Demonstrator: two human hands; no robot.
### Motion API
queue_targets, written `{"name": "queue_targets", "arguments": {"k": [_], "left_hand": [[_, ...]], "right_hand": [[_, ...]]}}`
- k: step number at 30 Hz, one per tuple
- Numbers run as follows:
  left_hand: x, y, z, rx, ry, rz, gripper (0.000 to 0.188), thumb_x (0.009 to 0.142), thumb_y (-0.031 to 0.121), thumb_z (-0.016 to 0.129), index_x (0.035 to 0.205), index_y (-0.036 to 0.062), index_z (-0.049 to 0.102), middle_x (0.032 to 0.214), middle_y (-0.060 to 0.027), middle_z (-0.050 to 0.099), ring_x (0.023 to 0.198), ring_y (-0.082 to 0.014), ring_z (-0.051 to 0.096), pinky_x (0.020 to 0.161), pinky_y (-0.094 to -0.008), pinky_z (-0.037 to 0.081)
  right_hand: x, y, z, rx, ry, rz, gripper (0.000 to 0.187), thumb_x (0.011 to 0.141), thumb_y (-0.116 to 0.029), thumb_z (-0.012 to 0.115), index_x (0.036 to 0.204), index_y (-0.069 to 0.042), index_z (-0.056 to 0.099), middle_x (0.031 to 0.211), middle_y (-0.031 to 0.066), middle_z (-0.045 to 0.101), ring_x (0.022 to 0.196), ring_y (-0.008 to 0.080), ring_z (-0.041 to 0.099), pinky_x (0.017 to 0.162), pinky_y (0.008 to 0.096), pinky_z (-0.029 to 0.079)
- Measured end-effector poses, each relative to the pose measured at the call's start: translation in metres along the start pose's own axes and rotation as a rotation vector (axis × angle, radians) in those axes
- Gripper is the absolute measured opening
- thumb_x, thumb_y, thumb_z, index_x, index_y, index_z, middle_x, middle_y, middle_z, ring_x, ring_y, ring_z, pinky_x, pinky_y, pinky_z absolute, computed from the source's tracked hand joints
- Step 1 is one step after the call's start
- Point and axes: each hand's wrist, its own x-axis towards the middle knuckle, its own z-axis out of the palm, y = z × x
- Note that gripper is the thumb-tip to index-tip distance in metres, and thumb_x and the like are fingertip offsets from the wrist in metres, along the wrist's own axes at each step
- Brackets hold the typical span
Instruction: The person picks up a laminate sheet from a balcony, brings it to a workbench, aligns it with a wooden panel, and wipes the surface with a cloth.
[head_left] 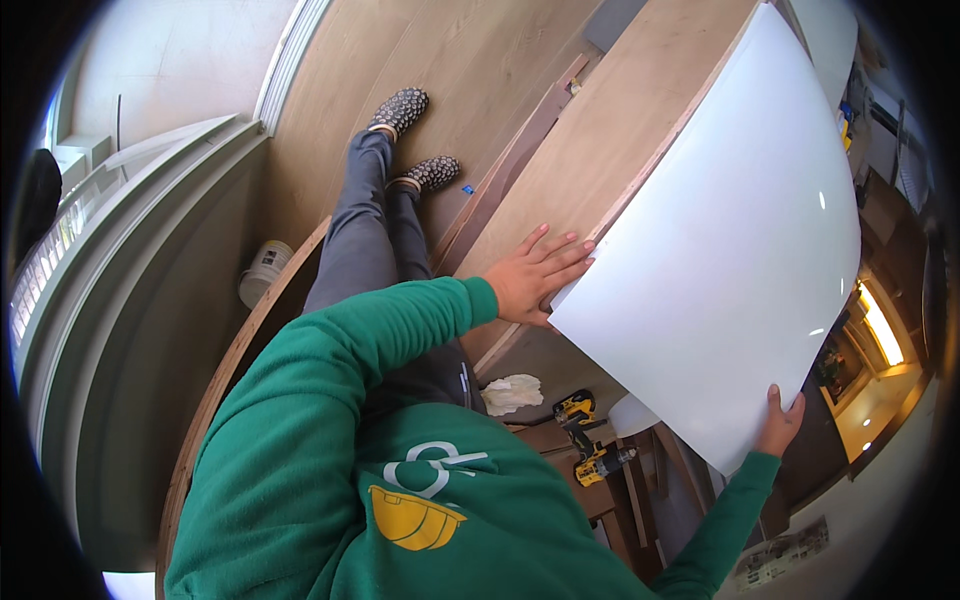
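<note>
A large glossy white sheet (730, 210), flexible and bowed upward, lies along the edge of a long plywood panel (620, 130). My left hand (535, 275) rests flat on the panel's near end with its fingers spread, the fingertips reaching the sheet's left edge. At the sheet's near right corner my right hand (780, 425) grips the rim; some of its fingers are hidden. The sheet's near edge hangs past the panel.
Below the sheet lie two yellow-and-black cordless drills (603, 462) and a crumpled pale cloth (512, 394). A white bucket (265, 270) stands left, beside a curved wooden edge (235, 360). Long wood strips (515, 160) lie on the floor near my feet.
</note>
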Motion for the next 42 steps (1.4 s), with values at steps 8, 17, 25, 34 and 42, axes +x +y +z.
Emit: {"name": "queue_targets", "arguments": {"k": [8, 17, 25, 34, 42], "left_hand": [[-0.004, 0.000, 0.013, 0.074, 0.060, 0.010, 0.101, 0.073, 0.026, 0.072, 0.163, 0.0101, 0.030, 0.170, -0.0085, 0.028, 0.157, -0.0343, 0.024, 0.125, -0.0659, 0.009], [-0.009, 0.001, 0.003, 0.076, 0.097, 0.047, 0.093, 0.075, 0.021, 0.070, 0.161, 0.0164, 0.036, 0.169, -0.0110, 0.030, 0.155, -0.0353, 0.029, 0.125, -0.0656, 0.012], [-0.005, 0.013, -0.027, -0.138, 0.085, 0.063, 0.083, 0.079, 0.017, 0.070, 0.157, 0.0169, 0.043, 0.161, -0.0183, 0.038, 0.145, -0.0393, 0.039, 0.120, -0.0615, 0.024], [0.054, 0.033, -0.052, -0.487, 0.080, -0.583, 0.027, 0.092, 0.024, 0.076, 0.097, -0.0015, 0.072, 0.088, -0.0139, 0.073, 0.078, -0.0224, 0.069, 0.072, -0.0346, 0.055], [0.077, 0.030, -0.059, -0.310, -0.097, -0.633, 0.032, 0.087, 0.029, 0.081, 0.085, -0.0014, 0.072, 0.074, -0.0123, 0.071, 0.067, -0.0190, 0.065, 0.066, -0.0335, 0.054]], "right_hand": [[0.001, 0.003, 0.006, 0.054, 0.025, 0.014, 0.056, 0.094, -0.023, 0.076, 0.133, 0.010, 0.053, 0.125, 0.0156, 0.063, 0.109, 0.0227, 0.060, 0.098, 0.0362, 0.049], [0.007, 0.007, 0.019, 0.092, -0.020, 0.014, 0.055, 0.095, -0.022, 0.075, 0.134, 0.010, 0.053, 0.124, 0.0154, 0.063, 0.108, 0.0218, 0.060, 0.097, 0.0349, 0.048], [-0.002, -0.002, 0.025, 0.079, 0.003, 0.008, 0.055, 0.095, -0.025, 0.075, 0.134, 0.009, 0.053, 0.123, 0.0145, 0.063, 0.107, 0.0215, 0.060, 0.096, 0.0351, 0.049], [0.006, 0.010, 0.025, -0.018, 0.015, -0.041, 0.053, 0.094, -0.026, 0.076, 0.130, 0.008, 0.057, 0.122, 0.0155, 0.065, 0.108, 0.0242, 0.062, 0.100, 0.0367, 0.047], [0.008, 0.023, 0.029, -0.022, 0.068, -0.002, 0.070, 0.092, -0.031, 0.079, 0.140, 0.011, 0.051, 0.134, 0.0202, 0.063, 0.121, 0.0285, 0.060, 0.108, 0.0368, 0.044]]}}
